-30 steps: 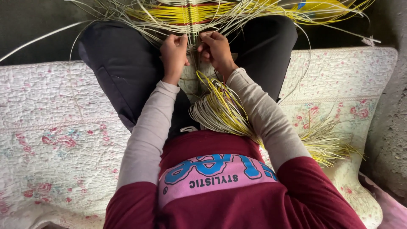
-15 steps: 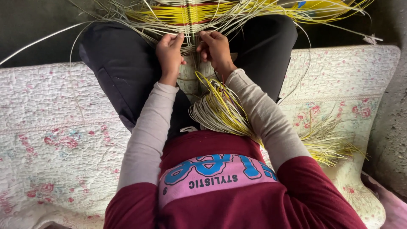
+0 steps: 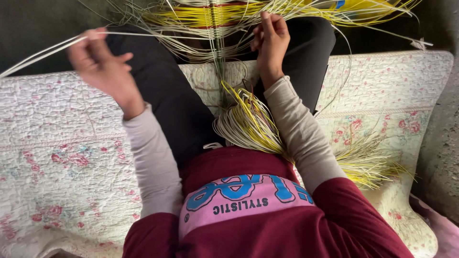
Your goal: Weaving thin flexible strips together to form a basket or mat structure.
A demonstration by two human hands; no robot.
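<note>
My left hand [image 3: 103, 67] is out to the left, blurred, its fingers closed on a long pale strip [image 3: 43, 52] that runs from the woven piece off to the left edge. My right hand [image 3: 270, 43] stays at the top middle, fingers pressed on the woven piece [image 3: 215, 14] of yellow, white and red strips. A bundle of loose yellow and white strips [image 3: 248, 124] lies across my lap between my arms and fans out to the right.
I sit on a quilted white cushion with pink flowers [image 3: 57, 153]. My legs in dark trousers [image 3: 167, 95] stretch forward under the weave. Loose strip ends [image 3: 373, 167] spread over the cushion at right. Dark floor lies beyond.
My left hand has left the weave at the centre and swung far out to the left, drawing a pale strip with it. My right hand has stayed at the weave.
</note>
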